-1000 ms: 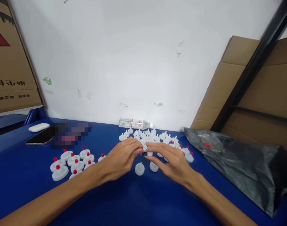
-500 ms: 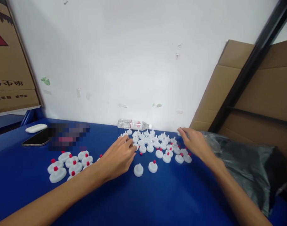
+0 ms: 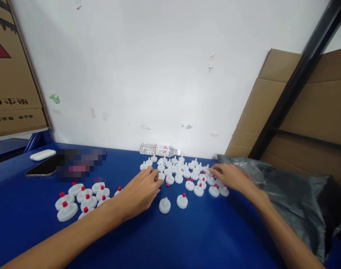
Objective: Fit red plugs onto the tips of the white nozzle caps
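Note:
White round caps with thin spouts (image 3: 165,205) stand in a loose cluster on the blue table (image 3: 204,239); several carry small red tips (image 3: 182,201). My left hand (image 3: 142,188) is at the cluster's left edge, fingers curled down and thumb drawn in. Whatever its fingertips hold is hidden. At the right end of the cluster, my right hand (image 3: 229,175) has its fingers bent together over the red-tipped caps (image 3: 213,191). What lies between those fingertips cannot be made out. A small red tip (image 3: 167,185) lies loose near my left hand.
A second group of red-tipped white caps (image 3: 67,212) stands at the left, partly behind my left forearm. A clear bottle (image 3: 159,150) lies along the wall. A phone (image 3: 41,169) and a white case (image 3: 43,154) are far left; a dark plastic bag (image 3: 293,201) lies right.
My right hand has come down and slightly nearer, from beside the wall onto the right end of the cap cluster. My left hand stays in nearly the same place.

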`<action>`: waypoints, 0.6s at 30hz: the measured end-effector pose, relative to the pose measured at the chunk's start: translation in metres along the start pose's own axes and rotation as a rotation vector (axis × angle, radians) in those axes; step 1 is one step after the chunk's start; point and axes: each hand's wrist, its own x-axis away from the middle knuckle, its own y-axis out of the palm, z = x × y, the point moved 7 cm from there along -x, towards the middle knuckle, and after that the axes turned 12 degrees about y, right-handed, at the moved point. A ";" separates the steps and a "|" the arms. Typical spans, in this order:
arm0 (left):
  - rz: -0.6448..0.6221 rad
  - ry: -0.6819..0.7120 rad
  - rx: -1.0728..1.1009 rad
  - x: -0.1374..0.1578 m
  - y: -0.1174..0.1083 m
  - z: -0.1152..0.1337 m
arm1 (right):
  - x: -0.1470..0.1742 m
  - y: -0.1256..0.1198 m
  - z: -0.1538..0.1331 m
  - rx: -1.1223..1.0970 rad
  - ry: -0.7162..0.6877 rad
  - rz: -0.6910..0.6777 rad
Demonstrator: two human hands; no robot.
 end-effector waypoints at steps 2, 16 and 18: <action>0.000 0.002 -0.014 0.000 -0.003 0.002 | -0.001 0.002 0.000 -0.006 -0.011 0.022; 0.059 0.121 0.004 0.000 0.008 -0.001 | -0.001 -0.015 -0.001 -0.116 -0.006 0.289; 0.066 0.114 0.064 -0.001 0.005 0.000 | 0.003 -0.025 -0.002 -0.265 0.035 0.332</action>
